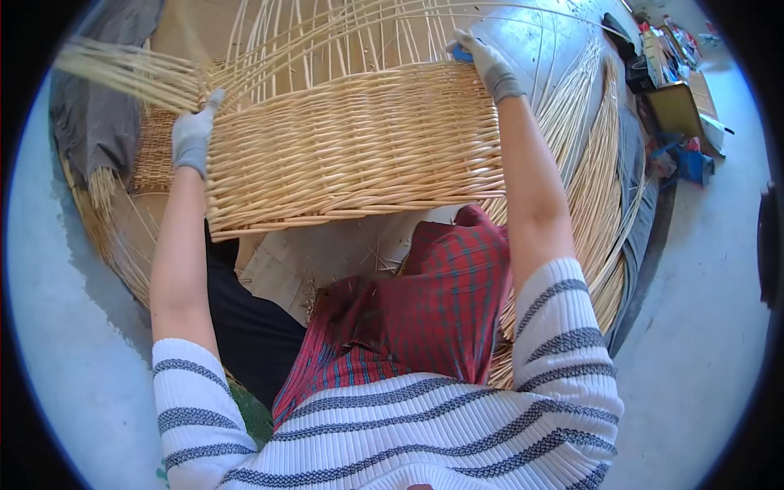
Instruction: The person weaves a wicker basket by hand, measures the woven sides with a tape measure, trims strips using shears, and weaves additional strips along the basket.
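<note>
Pale-blue floor (694, 278); rod bundles (600, 175) on grey cloth (635, 175) near woven panel (351, 147).

Floor (702, 245), upper right edge: jumbled items (671, 45), black box (639, 76), tan panel (674, 111) leaning, blue item (697, 167) just below. Floor's left side: grey cloth (100, 118), rumpled. Toward lower left: green item (254, 415), mostly hidden.

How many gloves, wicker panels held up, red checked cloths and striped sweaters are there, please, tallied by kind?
Gloves: 2
Wicker panel: 1
Red checked cloth: 1
Striped sweater: 1
Total: 5
</note>
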Demonstrator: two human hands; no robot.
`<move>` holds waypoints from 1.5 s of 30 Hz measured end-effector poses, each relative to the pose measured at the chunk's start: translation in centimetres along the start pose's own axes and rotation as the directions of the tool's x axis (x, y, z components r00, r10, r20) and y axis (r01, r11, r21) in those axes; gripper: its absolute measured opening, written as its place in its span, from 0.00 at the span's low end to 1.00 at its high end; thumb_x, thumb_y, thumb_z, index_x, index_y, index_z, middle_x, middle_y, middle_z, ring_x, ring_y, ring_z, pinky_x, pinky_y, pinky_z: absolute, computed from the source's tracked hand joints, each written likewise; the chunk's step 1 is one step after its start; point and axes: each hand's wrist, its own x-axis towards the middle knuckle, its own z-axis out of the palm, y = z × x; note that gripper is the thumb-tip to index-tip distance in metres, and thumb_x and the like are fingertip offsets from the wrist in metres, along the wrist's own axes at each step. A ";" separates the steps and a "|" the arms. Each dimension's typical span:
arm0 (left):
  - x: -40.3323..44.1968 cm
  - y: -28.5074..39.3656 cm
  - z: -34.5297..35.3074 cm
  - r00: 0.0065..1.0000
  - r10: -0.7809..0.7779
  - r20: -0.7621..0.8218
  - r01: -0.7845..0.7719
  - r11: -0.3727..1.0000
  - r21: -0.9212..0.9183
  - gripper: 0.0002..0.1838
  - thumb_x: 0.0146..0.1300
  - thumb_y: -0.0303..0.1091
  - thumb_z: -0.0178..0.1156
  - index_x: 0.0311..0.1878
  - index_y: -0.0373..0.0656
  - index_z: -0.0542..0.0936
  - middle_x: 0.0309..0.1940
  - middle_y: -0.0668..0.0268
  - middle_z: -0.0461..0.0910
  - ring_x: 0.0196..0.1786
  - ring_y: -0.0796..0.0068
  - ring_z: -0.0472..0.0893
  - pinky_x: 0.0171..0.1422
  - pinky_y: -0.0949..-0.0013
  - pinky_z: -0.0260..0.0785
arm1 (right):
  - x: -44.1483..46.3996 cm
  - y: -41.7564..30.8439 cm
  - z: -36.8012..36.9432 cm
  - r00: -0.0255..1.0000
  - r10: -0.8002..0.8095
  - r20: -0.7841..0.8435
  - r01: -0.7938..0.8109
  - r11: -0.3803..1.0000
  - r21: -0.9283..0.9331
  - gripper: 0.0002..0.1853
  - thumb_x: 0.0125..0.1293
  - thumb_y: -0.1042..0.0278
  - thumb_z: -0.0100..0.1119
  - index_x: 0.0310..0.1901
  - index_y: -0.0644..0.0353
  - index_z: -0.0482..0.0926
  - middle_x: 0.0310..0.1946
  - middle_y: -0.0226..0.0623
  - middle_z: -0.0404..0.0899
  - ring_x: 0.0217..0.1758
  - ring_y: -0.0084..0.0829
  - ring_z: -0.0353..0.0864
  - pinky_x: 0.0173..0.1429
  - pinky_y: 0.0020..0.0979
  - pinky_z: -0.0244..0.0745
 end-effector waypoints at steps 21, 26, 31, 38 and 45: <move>-0.5 -0.6 -0.4 0.999 0.037 -0.007 -0.037 0.996 -0.080 0.41 0.58 0.73 0.63 0.44 0.35 0.87 0.37 0.52 0.87 0.42 0.58 0.82 0.54 0.61 0.71 | -6.6 5.8 -1.4 0.988 -0.147 -0.054 0.147 0.759 0.634 0.23 0.77 0.50 0.51 0.45 0.65 0.85 0.43 0.39 0.87 0.46 0.31 0.84 0.57 0.32 0.78; -2.2 -0.4 0.7 0.967 0.152 -0.203 -0.174 0.980 -0.094 0.38 0.58 0.71 0.65 0.35 0.36 0.86 0.26 0.59 0.84 0.33 0.64 0.78 0.45 0.62 0.71 | -8.4 5.3 -1.2 0.985 -0.160 -0.067 0.165 0.751 0.639 0.22 0.77 0.51 0.50 0.41 0.64 0.83 0.36 0.36 0.84 0.41 0.28 0.79 0.54 0.30 0.73; -4.0 -2.7 -0.4 0.967 0.124 -0.225 -0.126 0.992 0.005 0.38 0.58 0.73 0.62 0.28 0.39 0.83 0.22 0.54 0.81 0.30 0.51 0.80 0.38 0.54 0.68 | -9.8 2.6 -0.2 0.982 -0.144 -0.124 0.190 0.753 0.630 0.22 0.76 0.50 0.51 0.39 0.63 0.83 0.34 0.32 0.82 0.39 0.25 0.77 0.52 0.29 0.72; -5.4 -2.3 -5.2 0.941 0.175 -0.291 -0.231 0.958 -0.171 0.38 0.62 0.71 0.58 0.32 0.37 0.85 0.29 0.50 0.84 0.37 0.45 0.83 0.44 0.53 0.71 | -11.6 0.6 -0.7 0.948 -0.271 -0.168 0.315 0.878 0.361 0.25 0.74 0.47 0.54 0.41 0.66 0.84 0.35 0.32 0.82 0.43 0.24 0.79 0.56 0.29 0.72; -13.5 -6.3 -0.5 0.901 0.301 -0.312 -0.386 0.885 -0.259 0.31 0.71 0.55 0.59 0.61 0.35 0.74 0.52 0.44 0.82 0.54 0.45 0.81 0.61 0.55 0.71 | -11.8 -0.2 0.8 0.913 -0.342 -0.222 0.404 0.831 0.383 0.20 0.69 0.50 0.65 0.40 0.63 0.85 0.35 0.32 0.85 0.40 0.23 0.81 0.50 0.27 0.75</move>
